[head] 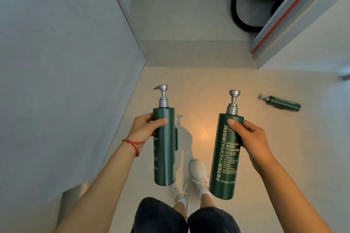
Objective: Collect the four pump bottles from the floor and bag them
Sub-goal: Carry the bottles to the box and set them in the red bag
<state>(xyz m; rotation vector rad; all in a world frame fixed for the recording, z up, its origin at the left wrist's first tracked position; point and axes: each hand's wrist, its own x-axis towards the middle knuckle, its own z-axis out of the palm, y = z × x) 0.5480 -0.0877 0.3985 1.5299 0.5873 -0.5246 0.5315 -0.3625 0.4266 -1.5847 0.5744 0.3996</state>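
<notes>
I hold two tall dark green pump bottles with silver pumps upright in front of me. My left hand (144, 126) grips the upper part of the left bottle (164, 149). My right hand (250, 138) grips the right bottle (224, 161), whose pale label text faces me. A third green pump bottle (282, 103) lies on its side on the pale floor at the right, its pump pointing left. No other bottle and no bag is in view.
A grey wall (56, 62) runs along my left. A low step (189, 53) crosses the floor ahead. At the upper right a panel with a red strip (291, 13) stands beside a black hose (240, 5). My white shoes (189, 179) stand below the bottles.
</notes>
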